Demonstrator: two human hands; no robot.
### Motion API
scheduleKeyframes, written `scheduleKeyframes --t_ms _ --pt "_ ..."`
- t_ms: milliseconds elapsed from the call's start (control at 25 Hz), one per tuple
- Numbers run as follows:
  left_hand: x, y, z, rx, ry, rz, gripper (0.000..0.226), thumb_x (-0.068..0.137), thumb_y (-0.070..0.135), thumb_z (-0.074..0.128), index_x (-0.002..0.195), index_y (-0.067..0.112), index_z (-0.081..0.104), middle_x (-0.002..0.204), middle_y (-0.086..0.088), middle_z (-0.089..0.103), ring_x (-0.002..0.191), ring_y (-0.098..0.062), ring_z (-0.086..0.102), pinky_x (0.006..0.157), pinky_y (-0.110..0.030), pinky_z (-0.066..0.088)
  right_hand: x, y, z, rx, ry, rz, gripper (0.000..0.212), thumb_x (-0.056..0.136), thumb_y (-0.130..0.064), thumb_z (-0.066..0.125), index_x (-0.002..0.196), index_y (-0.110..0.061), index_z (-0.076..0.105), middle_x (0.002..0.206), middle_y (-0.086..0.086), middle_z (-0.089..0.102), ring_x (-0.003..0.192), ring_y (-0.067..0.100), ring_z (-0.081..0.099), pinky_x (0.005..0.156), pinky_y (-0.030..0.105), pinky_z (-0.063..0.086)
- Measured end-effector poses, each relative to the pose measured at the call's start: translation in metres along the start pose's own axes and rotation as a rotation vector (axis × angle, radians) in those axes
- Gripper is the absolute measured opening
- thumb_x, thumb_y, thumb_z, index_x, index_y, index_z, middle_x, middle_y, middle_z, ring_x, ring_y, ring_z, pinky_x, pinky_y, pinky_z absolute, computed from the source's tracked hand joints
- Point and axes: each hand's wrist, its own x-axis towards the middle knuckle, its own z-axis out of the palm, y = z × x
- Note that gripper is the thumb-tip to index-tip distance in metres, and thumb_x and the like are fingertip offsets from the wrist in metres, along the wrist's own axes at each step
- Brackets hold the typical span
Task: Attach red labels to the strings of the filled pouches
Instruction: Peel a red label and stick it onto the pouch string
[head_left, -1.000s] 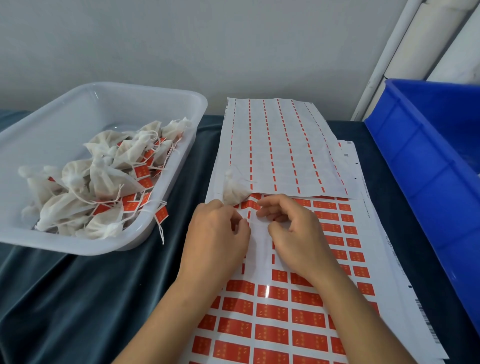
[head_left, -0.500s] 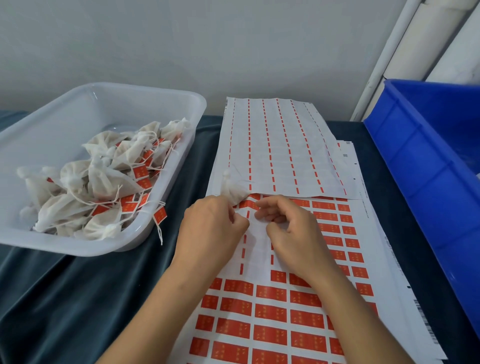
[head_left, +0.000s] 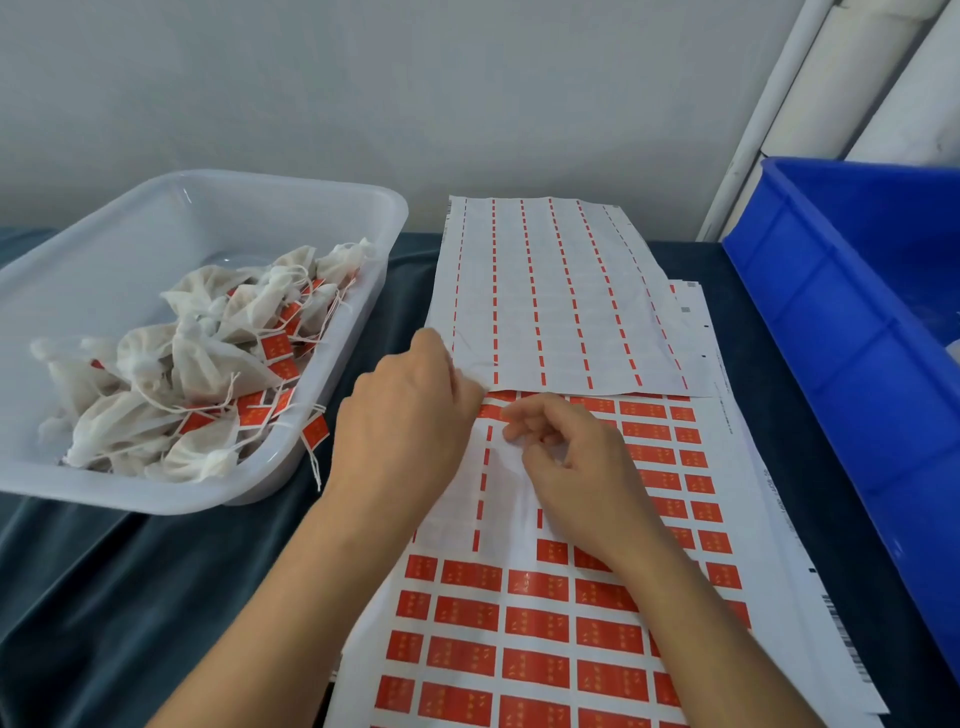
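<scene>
Flanking label sheet (head_left: 524, 644): pouch tray (head_left: 291, 470), apparently empty blue bin (head_left: 831, 332)

Filled pouches (head_left: 171, 374) of off-white cloth, gathered and tied at the neck with white strings (head_left: 314, 460), are heaped in the near right part of a clear tray; red labels (head_left: 275, 347) are seen fixed to several strings, and one tagged string is draped over the tray's rim. A label sheet (head_left: 519, 634) is laid flat on the bench, its red labels with gold print set in rows, with the upper left patch peeled bare.
</scene>
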Motion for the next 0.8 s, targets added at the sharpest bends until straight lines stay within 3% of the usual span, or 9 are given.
scheduleKeyframes --t_ms 80,200,280,440,600,800 --pt "-0.001 0.006 0.004 -0.113 0.055 0.099 0.015 0.104 0.041 0.059 0.094 0.034 0.051 0.072 0.019 0.057 0.055 -0.008 0.062 0.048 -0.022 0.050 0.001 -0.001 -0.003 0.115 0.024 0.005 0.014 0.103 -0.035 0.058 0.111 -0.044 0.065 0.108 -0.025 0.070 0.103 -0.004 0.066 0.086 0.014 0.053" --pt "0.001 0.013 0.015 -0.256 0.027 0.289 0.009 0.105 0.037 0.057 0.098 0.032 0.055 0.076 0.015 0.064 0.064 -0.006 0.064 0.056 -0.028 0.057 0.002 -0.005 -0.010 0.407 0.083 0.012 0.020 0.103 -0.037 0.051 0.115 -0.035 0.067 0.101 -0.014 0.076 0.097 0.004 0.071 0.079 0.020 0.059" --pt "0.006 0.015 0.024 -0.194 0.065 0.454 0.008 0.106 0.031 0.057 0.100 0.026 0.058 0.080 0.011 0.066 0.068 -0.009 0.063 0.065 -0.036 0.059 0.003 -0.006 -0.014 0.521 0.128 0.048 0.020 0.106 -0.035 0.048 0.115 -0.031 0.066 0.094 -0.007 0.077 0.088 0.010 0.073 0.075 0.017 0.057" --pt "0.009 0.012 0.046 -0.052 0.083 0.781 0.014 0.105 0.024 0.054 0.102 0.017 0.066 0.090 0.003 0.067 0.081 -0.020 0.058 0.074 -0.044 0.051 0.006 -0.006 -0.018 0.654 0.176 0.114 0.028 0.109 -0.034 0.047 0.109 -0.025 0.073 0.094 0.003 0.077 0.087 0.018 0.074 0.073 0.024 0.058" --pt "0.007 0.005 0.057 -0.111 0.147 0.836 0.012 0.101 0.018 0.060 0.104 0.014 0.070 0.100 0.000 0.070 0.093 -0.022 0.060 0.075 -0.044 0.050 0.007 -0.006 -0.017 0.650 0.251 0.161 0.018 0.106 -0.025 0.058 0.106 -0.024 0.076 0.092 -0.003 0.078 0.084 0.014 0.076 0.066 0.020 0.059" --pt "0.011 -0.007 0.059 -0.197 0.261 0.817 0.016 0.098 0.022 0.067 0.110 0.016 0.075 0.112 0.002 0.072 0.114 -0.020 0.061 0.093 -0.040 0.049 0.010 -0.003 -0.019 0.690 0.314 0.223 0.018 0.106 -0.023 0.056 0.109 -0.019 0.074 0.088 0.003 0.079 0.075 0.023 0.077 0.063 0.027 0.061"
